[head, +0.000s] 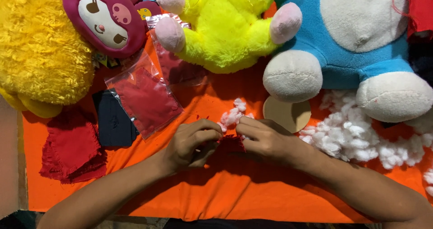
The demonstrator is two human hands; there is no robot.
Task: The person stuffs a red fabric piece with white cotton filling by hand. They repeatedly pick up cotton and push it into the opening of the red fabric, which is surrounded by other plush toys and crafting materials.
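The small red fabric piece sits pinched between the curled fingers of the left hand and right hand, forearms angling in from the near edge of the orange cloth-covered table, white stuffing toward its right edge.

A clear plastic bag holding red fabric is lying flat on the orange cloth, tilted, just below the maroon plush face. A second clear bag, also showing red inside, is resting to its right, its upper end tucked under the yellow-green plush toy. Small colourful printed tags are peeking out right of the maroon face.
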